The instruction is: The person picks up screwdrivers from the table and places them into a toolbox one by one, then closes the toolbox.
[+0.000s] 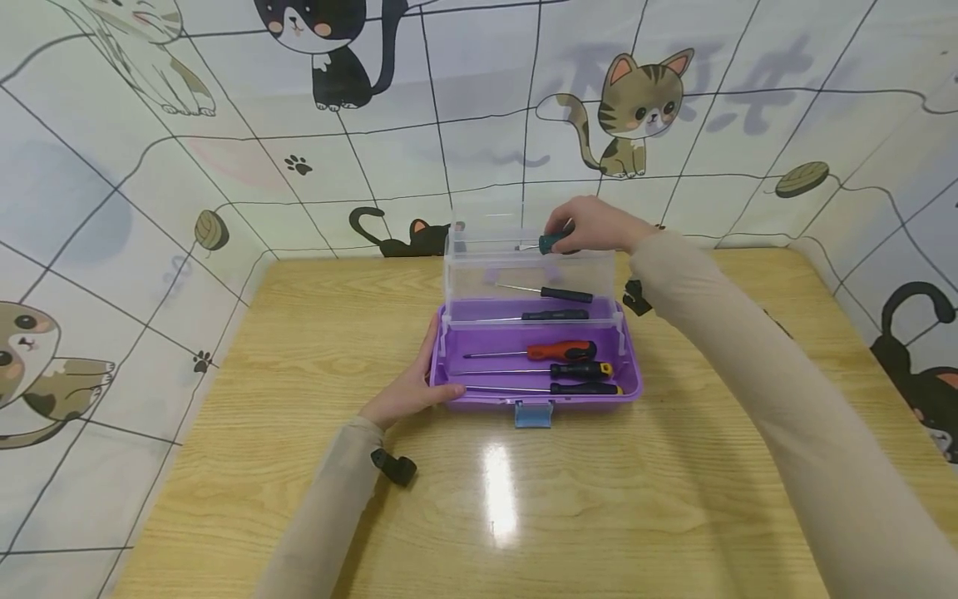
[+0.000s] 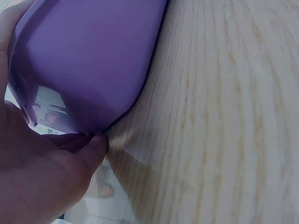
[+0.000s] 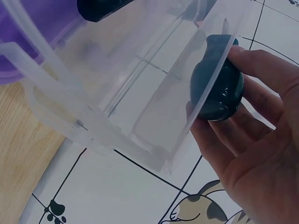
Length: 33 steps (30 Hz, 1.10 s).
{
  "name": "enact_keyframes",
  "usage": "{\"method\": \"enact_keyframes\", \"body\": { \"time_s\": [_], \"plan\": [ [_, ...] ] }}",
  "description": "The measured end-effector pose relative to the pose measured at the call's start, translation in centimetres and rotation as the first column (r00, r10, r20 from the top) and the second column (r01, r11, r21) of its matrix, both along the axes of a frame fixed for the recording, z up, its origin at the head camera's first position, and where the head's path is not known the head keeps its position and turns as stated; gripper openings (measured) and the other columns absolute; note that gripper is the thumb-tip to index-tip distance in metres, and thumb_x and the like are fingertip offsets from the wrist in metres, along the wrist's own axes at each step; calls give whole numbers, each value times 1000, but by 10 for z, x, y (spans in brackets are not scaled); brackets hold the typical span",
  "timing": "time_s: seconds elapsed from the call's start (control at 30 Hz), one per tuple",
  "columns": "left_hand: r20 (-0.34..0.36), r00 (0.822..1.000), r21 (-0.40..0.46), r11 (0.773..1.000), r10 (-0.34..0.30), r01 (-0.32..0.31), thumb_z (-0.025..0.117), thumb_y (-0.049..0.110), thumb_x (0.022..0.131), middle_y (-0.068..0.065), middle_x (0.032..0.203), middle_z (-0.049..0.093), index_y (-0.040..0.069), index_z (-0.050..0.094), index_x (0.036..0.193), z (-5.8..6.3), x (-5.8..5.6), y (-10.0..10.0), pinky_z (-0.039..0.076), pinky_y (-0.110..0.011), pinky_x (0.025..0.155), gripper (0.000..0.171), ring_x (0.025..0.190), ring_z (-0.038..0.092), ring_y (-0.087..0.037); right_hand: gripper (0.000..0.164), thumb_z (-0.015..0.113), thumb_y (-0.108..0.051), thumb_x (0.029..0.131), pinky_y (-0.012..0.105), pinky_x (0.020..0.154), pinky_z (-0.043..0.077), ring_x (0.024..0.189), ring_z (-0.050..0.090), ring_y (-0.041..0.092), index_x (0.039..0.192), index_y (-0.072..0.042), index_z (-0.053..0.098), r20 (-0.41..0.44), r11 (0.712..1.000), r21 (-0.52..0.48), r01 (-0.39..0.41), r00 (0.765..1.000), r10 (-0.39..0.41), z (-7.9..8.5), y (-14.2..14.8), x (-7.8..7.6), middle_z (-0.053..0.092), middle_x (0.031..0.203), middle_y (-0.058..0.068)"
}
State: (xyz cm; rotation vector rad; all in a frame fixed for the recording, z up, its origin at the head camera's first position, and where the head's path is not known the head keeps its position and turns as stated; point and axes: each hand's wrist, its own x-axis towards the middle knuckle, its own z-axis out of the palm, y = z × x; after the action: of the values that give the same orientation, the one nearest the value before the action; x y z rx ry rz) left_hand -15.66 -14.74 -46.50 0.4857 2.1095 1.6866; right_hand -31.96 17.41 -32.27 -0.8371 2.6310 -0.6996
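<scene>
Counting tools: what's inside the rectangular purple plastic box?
The box holds one red-black screwdriver and two yellow-black screwdrivers; two black ones overlap clear plastic, placement unclear. Underneath is covered.

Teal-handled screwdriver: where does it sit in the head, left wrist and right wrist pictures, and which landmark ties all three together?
Head: teal-handled screwdriver is slightly right of and above centre.
Left wrist: not in this picture.
Right wrist: teal handle is right of centre, in the upper half.
Shared landmark: purple box, near the middle in head, upper left in both wrist views.
</scene>
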Motion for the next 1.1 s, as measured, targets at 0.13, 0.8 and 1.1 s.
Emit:
{"method": "enact_keyframes", "body": {
  "time_s": [0.13, 0.8, 1.1],
  "plan": [
    [11, 1000, -3, 1000, 2, -2, 73, 21, 84, 6, 158, -16, 45, -14, 150, 1, 0, 0, 8, -51, 113, 112, 144, -1, -24, 23, 64, -4, 87, 46, 90, 48, 105, 62, 36, 108, 6, 66, -25, 1000, 4, 3, 1000, -3, -1, -1, -1, 66, 108, 21],
    [3, 1000, -19, 1000, 4, -4, 75, 26, 84, 6, 158, -17, 44, -14, 150, -3, -1, -1, 7, -53, 113, 112, 144, -5, -26, 28, 61, -6, 90, 50, 96, 43, 110, 55, 37, 115, 7, 62, -119, 993, 111, -31, 992, 44, 28, 19, 20, 61, 116, 23],
    [8, 1000, -24, 1000, 10, -10, 76, 29, 83, 10, 158, -16, 47, -13, 150, -2, -1, 0, 7, -52, 113, 113, 144, -4, -23, 25, 64, -3, 88, 50, 90, 46, 103, 57, 38, 111, 8, 63, -172, 985, 159, -66, 981, 93, 38, 36, 39, 62, 111, 23]
  ]
}}
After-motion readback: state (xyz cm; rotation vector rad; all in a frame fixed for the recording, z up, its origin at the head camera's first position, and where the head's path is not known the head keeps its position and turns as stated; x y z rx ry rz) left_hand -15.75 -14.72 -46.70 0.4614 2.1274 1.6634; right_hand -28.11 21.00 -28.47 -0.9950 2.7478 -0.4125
